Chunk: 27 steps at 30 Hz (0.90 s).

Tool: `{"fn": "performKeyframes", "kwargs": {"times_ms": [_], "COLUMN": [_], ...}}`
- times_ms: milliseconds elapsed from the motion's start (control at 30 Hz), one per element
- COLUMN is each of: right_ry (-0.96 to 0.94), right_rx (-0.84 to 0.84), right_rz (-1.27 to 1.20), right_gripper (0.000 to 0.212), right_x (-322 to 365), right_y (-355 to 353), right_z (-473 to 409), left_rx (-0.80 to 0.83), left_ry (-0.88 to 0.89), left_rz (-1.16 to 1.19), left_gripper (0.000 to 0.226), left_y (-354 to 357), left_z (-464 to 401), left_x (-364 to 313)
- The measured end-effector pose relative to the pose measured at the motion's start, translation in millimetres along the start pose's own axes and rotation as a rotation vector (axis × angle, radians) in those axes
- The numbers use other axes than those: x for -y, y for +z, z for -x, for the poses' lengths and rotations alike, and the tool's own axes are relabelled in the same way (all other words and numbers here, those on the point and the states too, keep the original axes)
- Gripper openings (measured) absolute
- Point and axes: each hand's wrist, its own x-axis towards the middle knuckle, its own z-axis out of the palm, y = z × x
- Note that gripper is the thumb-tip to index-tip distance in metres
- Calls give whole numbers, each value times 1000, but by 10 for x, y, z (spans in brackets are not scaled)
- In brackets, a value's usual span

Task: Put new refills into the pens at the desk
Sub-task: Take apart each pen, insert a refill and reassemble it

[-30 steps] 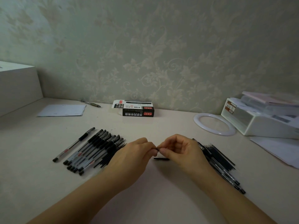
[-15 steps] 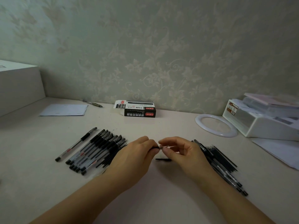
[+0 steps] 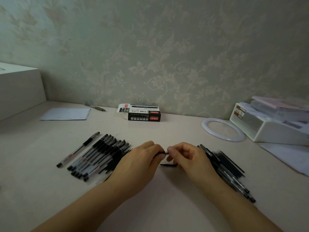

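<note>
Left hand [image 3: 142, 158]: its grip is closed on a dark pen part [image 3: 161, 153], fingers curled
Right hand [image 3: 185, 156]: fingertips pinch the light tip of the same part, just beside the left hand
Black piece [image 3: 168, 164]: lies on the counter [image 3: 158, 206] under the hands
Pens [image 3: 98, 156]: a row at the left
Refills [image 3: 229, 164]: dark pile at the right, behind the right wrist
Box [image 3: 142, 113]: near the wall

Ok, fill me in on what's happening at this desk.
A person is working on one pen, held between the left hand and right hand over the desk. A small black piece lies under the hands. A row of pens sits to the left, a darker pile to the right, a box behind.
</note>
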Motion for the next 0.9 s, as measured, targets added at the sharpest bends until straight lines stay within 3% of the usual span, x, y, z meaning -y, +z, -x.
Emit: {"fn": "performKeyframes", "kwargs": {"times_ms": [133,467,567,733,900], "right_ry": [4,41,-18,-164,-233], "right_rx": [17,-160,-191,79,104], "right_rz": [-25,-87,75,622,735], "right_gripper": [6,7,6,9,17], "right_x": [-3,11,27,25,-11], "right_y": [-22,-59,-108,-55,-11], "right_z": [-5,-37,-22,71,63], "left_rx": [-5,1,0,15,25], "left_ry": [6,-33,-45,-75,-68], "left_rz": [37,60,54,44,52], "left_gripper": [18,17,17,21,26], "left_y": [-3,-35,-47,-41,-12], "left_z": [4,-4,-3,-6,13], "left_x": [-11,-4,0,2,12]}}
